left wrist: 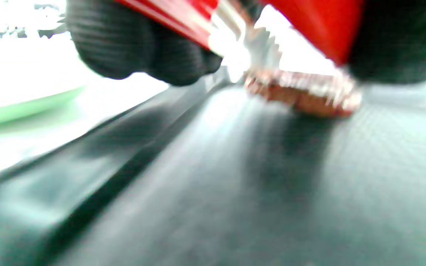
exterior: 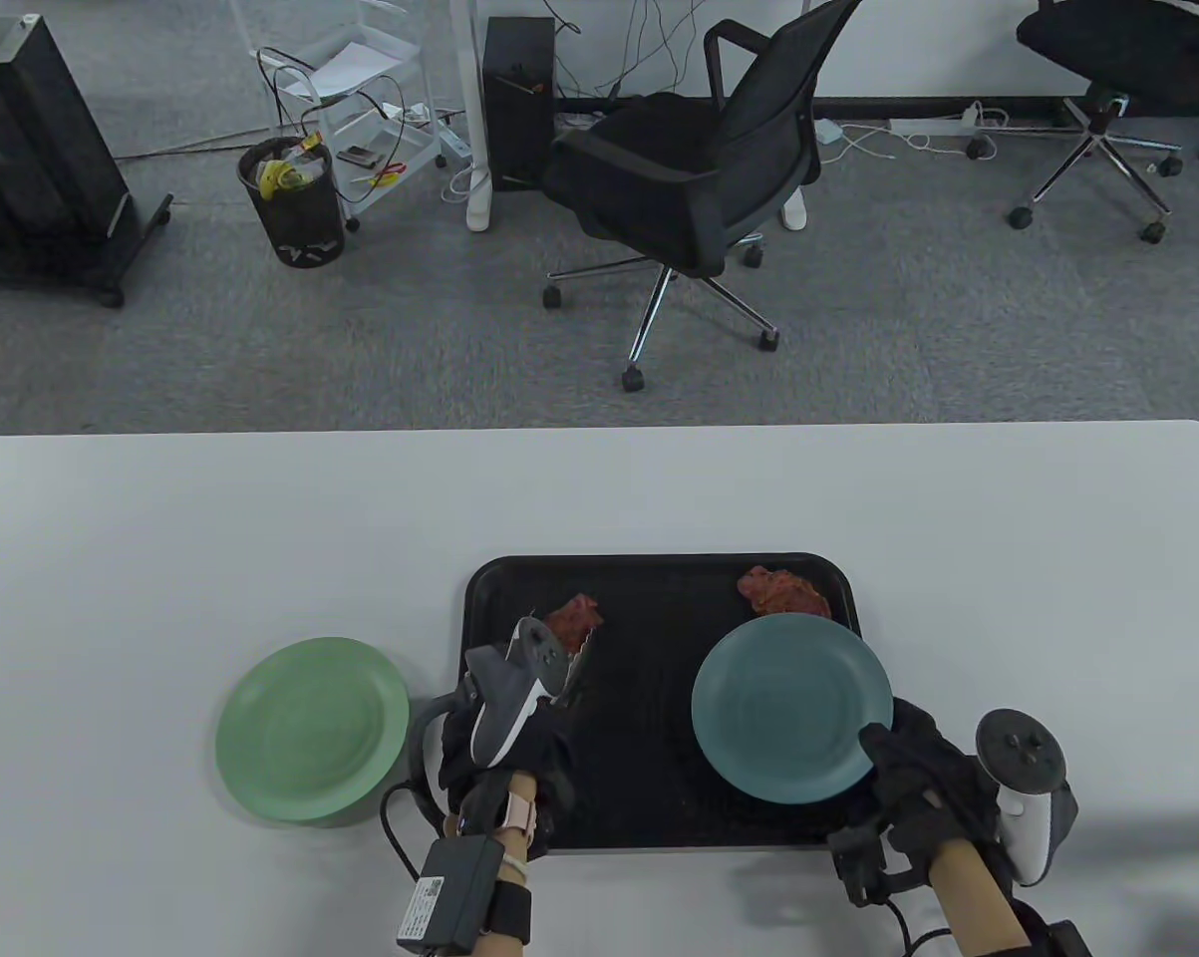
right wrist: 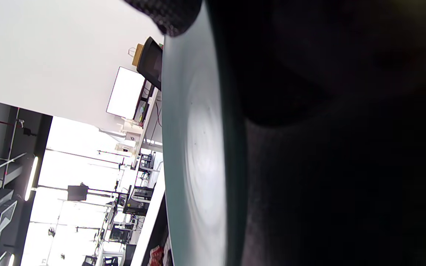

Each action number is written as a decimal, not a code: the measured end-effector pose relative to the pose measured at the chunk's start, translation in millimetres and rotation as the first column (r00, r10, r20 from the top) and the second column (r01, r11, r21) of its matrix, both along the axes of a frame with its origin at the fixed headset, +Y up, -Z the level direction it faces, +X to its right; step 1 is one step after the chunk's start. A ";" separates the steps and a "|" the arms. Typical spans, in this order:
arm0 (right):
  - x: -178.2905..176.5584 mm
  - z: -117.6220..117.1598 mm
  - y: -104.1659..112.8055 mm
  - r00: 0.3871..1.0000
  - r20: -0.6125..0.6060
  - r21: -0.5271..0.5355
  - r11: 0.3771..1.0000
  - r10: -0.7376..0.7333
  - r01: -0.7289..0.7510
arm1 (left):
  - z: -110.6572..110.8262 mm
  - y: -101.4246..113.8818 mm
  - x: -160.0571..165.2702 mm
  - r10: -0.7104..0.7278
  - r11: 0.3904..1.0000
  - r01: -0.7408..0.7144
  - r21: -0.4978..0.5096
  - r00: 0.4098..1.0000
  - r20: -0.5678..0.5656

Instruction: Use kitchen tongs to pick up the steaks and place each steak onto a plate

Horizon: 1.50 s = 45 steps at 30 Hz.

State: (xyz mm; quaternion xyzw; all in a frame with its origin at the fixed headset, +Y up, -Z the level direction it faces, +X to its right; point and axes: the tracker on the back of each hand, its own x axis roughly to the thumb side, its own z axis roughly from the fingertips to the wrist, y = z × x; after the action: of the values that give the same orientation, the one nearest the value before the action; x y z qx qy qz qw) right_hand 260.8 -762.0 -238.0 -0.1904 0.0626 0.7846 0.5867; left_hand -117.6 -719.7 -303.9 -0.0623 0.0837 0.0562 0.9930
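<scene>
A black tray (exterior: 659, 583) lies near the table's front edge with two red steaks on it: one steak (exterior: 576, 619) at its left, the other steak (exterior: 780, 592) at the far right corner. My left hand (exterior: 504, 738) grips red-handled tongs (left wrist: 168, 16), whose metal tips (exterior: 581, 663) are at the left steak (left wrist: 301, 94). My right hand (exterior: 903, 768) holds the teal plate (exterior: 790, 703) by its near right rim, above the tray; the right wrist view shows that plate (right wrist: 194, 147) edge-on. A light green plate (exterior: 310, 730) rests on the table left of the tray.
The white table (exterior: 260, 538) extends wide on both sides and behind the tray. Beyond its far edge are carpet, a black office chair (exterior: 694, 169) and a bin (exterior: 293, 199).
</scene>
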 end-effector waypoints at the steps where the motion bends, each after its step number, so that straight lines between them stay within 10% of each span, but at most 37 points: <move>1: -2.0 0.2 -1.6 1.000 -0.010 -0.005 1.000 0.002 -0.002 | 6.0 4.5 3.1 0.008 1.000 -0.007 -0.020 0.999 0.032; 14: -15.0 3.0 -11.8 0.985 -0.114 -0.029 0.991 -0.130 0.127 | 56.2 14.1 92.5 0.075 0.996 -0.093 0.018 0.895 0.439; 31: -0.6 -0.8 -17.2 0.975 -0.073 -0.030 0.978 -0.210 0.208 | 67.5 7.7 52.6 0.221 0.970 -0.241 0.025 0.920 0.323; 45: 120.9 7.7 -34.8 0.904 0.397 0.076 0.987 -0.159 0.141 | 63.8 -11.9 2.1 0.340 0.938 -0.344 0.034 0.936 0.088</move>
State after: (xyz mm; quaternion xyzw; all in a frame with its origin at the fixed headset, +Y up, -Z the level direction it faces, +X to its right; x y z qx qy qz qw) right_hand 381.7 -796.7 -230.4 -0.3287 -0.0626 0.6824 0.6498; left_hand -115.5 -731.6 -240.1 -0.0537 0.0303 0.2273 0.9719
